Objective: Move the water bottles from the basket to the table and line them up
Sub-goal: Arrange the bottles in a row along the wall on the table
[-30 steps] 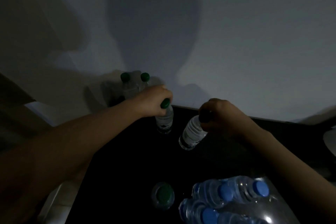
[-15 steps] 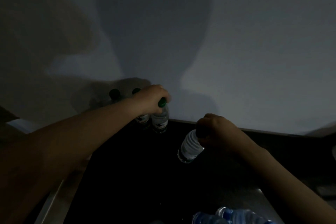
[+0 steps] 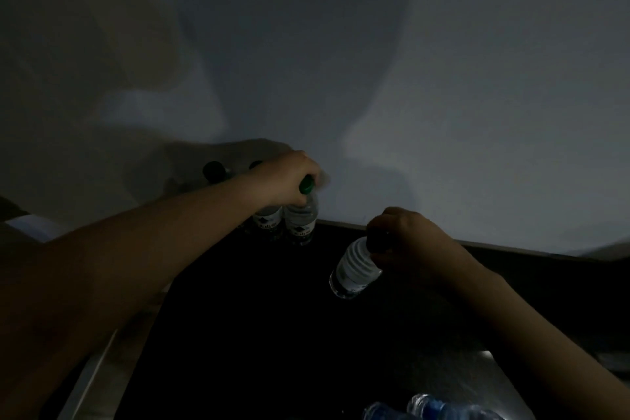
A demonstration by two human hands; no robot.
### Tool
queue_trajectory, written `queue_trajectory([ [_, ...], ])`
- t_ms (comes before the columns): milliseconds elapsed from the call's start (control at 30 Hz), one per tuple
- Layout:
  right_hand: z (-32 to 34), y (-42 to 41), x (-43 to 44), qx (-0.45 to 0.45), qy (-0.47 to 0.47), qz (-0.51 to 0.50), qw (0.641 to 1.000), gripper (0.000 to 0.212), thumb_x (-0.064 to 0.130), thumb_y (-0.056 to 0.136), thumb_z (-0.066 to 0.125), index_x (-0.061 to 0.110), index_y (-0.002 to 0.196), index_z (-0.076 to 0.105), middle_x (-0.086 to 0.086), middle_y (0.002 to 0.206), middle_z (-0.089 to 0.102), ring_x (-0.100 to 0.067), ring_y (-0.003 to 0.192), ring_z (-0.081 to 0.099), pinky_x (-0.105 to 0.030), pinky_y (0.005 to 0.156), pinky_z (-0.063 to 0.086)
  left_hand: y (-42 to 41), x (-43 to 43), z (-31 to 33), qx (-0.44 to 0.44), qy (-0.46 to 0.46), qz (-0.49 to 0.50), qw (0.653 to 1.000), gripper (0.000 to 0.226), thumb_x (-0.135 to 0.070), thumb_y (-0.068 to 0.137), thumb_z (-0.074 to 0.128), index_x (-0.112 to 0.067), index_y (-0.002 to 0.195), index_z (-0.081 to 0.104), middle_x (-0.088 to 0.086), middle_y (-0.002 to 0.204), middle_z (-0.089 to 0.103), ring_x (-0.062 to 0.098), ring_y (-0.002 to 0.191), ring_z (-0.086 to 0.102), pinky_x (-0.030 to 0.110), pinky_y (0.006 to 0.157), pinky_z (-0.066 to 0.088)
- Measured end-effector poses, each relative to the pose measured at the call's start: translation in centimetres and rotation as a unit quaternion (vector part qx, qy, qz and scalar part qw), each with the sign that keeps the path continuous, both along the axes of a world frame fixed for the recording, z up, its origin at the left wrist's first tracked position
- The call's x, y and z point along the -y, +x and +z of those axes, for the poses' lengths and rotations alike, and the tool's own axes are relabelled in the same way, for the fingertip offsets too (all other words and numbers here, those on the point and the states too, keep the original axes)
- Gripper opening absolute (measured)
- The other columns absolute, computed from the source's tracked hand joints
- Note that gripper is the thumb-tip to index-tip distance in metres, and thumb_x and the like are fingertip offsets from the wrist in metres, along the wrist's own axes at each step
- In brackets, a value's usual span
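Head view: placing is under way, a green-capped bottle (image 3: 300, 220) being clasped by the left hand (image 3: 284, 181) at the row, another water bottle (image 3: 354, 268) clasped tilted by the right hand (image 3: 405, 239), to be stood alongside next.

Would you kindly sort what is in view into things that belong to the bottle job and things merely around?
Job:
left hand on green-capped bottle
right hand holding tilted bottle
row bottles
blue-capped bottles
black table

Merely around:
wall
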State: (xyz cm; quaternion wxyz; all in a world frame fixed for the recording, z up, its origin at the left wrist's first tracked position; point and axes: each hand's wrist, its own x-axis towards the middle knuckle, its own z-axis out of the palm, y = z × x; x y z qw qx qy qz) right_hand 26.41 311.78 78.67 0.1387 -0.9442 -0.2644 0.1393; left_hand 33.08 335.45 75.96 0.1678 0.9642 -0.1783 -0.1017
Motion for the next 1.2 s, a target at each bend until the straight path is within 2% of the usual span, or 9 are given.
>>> queue_trajectory([
  [200, 0.1, 0.5, -0.3, 0.007, -0.004, 0.003, 1.0, 0.024, 0.017, 0.081, 0.067, 0.009, 0.103, 0.067, -0.008, 0.102, 0.056, -0.025, 0.089, 0.058, -0.033, 0.075, 0.048, 0.2, -0.4, -0.3, -0.003, -0.005, 0.008, 1.0, 0.03, -0.009, 0.07, 0.074, -0.009, 0.099, 0.065, 0.01, 0.103, 0.055, 0.028, 0.09, 0.056, 0.039, 0.079, 0.049],
  [300, 0.3, 0.8, -0.4, 0.005, -0.002, -0.002, 1.0, 0.024, 0.017, 0.082, 0.067, 0.009, 0.104, 0.067, -0.008, 0.104, 0.058, -0.025, 0.091, 0.059, -0.036, 0.079, 0.051, 0.3, -0.4, -0.3, -0.006, -0.001, 0.011, 1.0, 0.031, -0.01, 0.073, 0.073, -0.009, 0.102, 0.064, 0.01, 0.105, 0.054, 0.026, 0.091, 0.055, 0.032, 0.075, 0.044],
  [433, 0.4, 2.0, -1.0, 0.004, -0.013, -0.008, 1.0, 0.028, 0.019, 0.081, 0.069, 0.01, 0.108, 0.068, -0.01, 0.107, 0.059, -0.025, 0.095, 0.06, -0.037, 0.083, 0.051, 0.3, 0.1, -0.1, -0.003, 0.027, 0.003, 1.0, 0.03, -0.009, 0.076, 0.068, -0.008, 0.106, 0.063, 0.012, 0.108, 0.056, 0.028, 0.094, 0.055, 0.036, 0.077, 0.045],
  [567, 0.4, 3.5, -1.6, 0.021, -0.019, -0.013, 1.0, 0.03, 0.018, 0.08, 0.069, 0.01, 0.109, 0.068, -0.011, 0.106, 0.061, -0.025, 0.096, 0.06, -0.037, 0.082, 0.052, 0.3, 0.2, 0.0, -0.009, 0.041, -0.001, 0.999, 0.03, -0.01, 0.078, 0.068, -0.006, 0.108, 0.062, 0.014, 0.108, 0.057, 0.027, 0.094, 0.054, 0.03, 0.072, 0.039],
  [633, 0.6, 4.2, -2.0, 0.029, -0.019, -0.014, 0.999, 0.028, 0.017, 0.08, 0.069, 0.01, 0.107, 0.068, -0.009, 0.104, 0.063, -0.023, 0.093, 0.061, -0.036, 0.081, 0.053, 0.2, 0.3, 0.2, -0.009, 0.046, -0.002, 0.999, 0.029, -0.01, 0.079, 0.068, -0.006, 0.108, 0.062, 0.015, 0.109, 0.056, 0.024, 0.091, 0.052, 0.027, 0.07, 0.034],
  [900, 0.5, 7.0, -4.1, 0.045, -0.004, -0.043, 0.998, 0.022, 0.017, 0.077, 0.075, 0.003, 0.093, 0.072, -0.012, 0.092, 0.071, -0.023, 0.085, 0.066, -0.034, 0.078, 0.054, 0.4, 1.0, 1.3, -0.067, 0.083, -0.01, 0.994, 0.027, -0.012, 0.086, 0.064, -0.005, 0.113, 0.059, 0.017, 0.112, 0.056, 0.031, 0.097, 0.054, 0.033, 0.073, 0.037],
  [1000, 0.4, 7.8, -4.9, 0.033, -0.007, -0.061, 0.998, 0.023, 0.018, 0.076, 0.076, 0.001, 0.089, 0.071, -0.012, 0.088, 0.07, -0.023, 0.082, 0.066, -0.036, 0.077, 0.055, 0.1, 1.0, 1.5, -0.059, 0.082, -0.01, 0.995, 0.019, -0.008, 0.086, 0.062, -0.002, 0.104, 0.059, 0.018, 0.106, 0.056, 0.029, 0.088, 0.053, 0.033, 0.07, 0.037],
  [1133, -0.1, 8.3, -5.8, 0.049, -0.012, -0.077, 0.996, 0.024, 0.018, 0.074, 0.076, -0.001, 0.07, 0.061, -0.013, 0.073, 0.063, -0.022, 0.067, 0.058, -0.03, 0.06, 0.044, -0.1, 1.1, 1.7, -0.051, 0.077, -0.012, 0.996, 0.007, -0.002, 0.085, 0.058, -0.005, 0.083, 0.052, 0.016, 0.091, 0.052, 0.027, 0.079, 0.049, 0.033, 0.068, 0.036],
  [1200, -0.4, 8.4, -6.1, 0.048, -0.013, -0.083, 0.995, 0.025, 0.018, 0.075, 0.076, -0.004, 0.075, 0.066, -0.016, 0.076, 0.066, -0.024, 0.068, 0.06, -0.033, 0.064, 0.051, -0.2, 1.2, 1.8, -0.05, 0.068, -0.01, 0.996, 0.011, 0.0, 0.084, 0.057, -0.006, 0.08, 0.05, 0.015, 0.088, 0.05, 0.026, 0.079, 0.049, 0.032, 0.068, 0.036],
])
